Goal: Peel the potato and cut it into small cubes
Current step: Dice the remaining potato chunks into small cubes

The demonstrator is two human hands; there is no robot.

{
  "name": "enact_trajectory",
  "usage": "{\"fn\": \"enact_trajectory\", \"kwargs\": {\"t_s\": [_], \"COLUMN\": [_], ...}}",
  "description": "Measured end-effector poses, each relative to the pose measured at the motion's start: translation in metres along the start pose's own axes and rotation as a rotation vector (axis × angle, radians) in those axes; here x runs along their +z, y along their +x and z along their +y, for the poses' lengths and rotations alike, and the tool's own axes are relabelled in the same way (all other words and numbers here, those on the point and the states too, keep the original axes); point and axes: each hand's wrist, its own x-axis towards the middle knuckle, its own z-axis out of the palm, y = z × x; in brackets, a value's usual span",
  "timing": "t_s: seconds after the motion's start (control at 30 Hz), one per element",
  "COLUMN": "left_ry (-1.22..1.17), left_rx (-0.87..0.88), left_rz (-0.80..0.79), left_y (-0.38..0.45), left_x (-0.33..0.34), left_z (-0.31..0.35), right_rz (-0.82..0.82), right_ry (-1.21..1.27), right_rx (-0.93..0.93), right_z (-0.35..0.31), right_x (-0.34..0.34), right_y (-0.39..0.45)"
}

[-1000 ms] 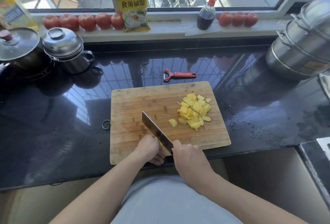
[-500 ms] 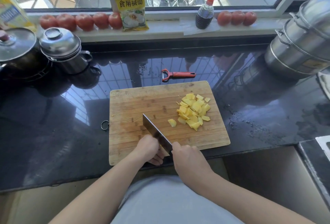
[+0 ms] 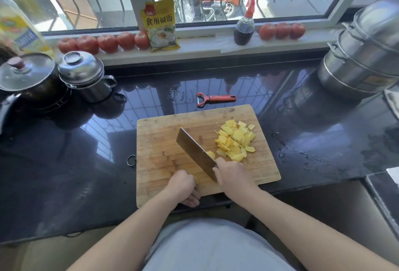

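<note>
A wooden cutting board [image 3: 164, 141] lies on the dark counter. A pile of yellow potato pieces [image 3: 235, 139] sits on its right half, with one piece [image 3: 211, 154] right beside the blade. My right hand [image 3: 233, 176] grips the handle of a cleaver [image 3: 195, 152], whose blade slants up and to the left over the board. My left hand [image 3: 183, 187] is curled at the board's near edge over a remaining bit of potato [image 3: 196, 180], of which only a yellow sliver shows.
A red peeler [image 3: 216, 98] lies just behind the board. Two lidded pots [image 3: 84, 74] stand at the left, and a steel steamer [image 3: 362, 54] at the right. Tomatoes [image 3: 103, 43], a yellow packet [image 3: 160, 24] and a dark bottle [image 3: 244, 28] line the sill. Wet scraps [image 3: 282, 152] dot the counter right of the board.
The cleaver has moved right, away from my left hand, up against the loose piece by the pile. My left hand stays curled at the board's near edge.
</note>
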Motion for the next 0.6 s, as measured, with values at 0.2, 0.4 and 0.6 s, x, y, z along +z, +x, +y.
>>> {"fn": "enact_trajectory", "kwargs": {"t_s": [0.2,0.4,0.6], "left_ry": [0.062,-0.126,0.815], "left_rx": [0.226,0.718,0.868], "left_rz": [0.234,0.647,0.143], "left_y": [-0.003,-0.043,-0.046], "left_x": [-0.018,-0.048,0.008], "left_z": [0.008,0.026,0.036], "right_rz": [0.14,0.379,0.485], "right_ry": [0.056,-0.335,-0.408], "right_rx": [-0.086,-0.396,-0.373], "right_z": [0.048,0.067,0.062], "right_x": [-0.025,-0.024,0.0], "right_y": [0.001,-0.013,-0.014]}}
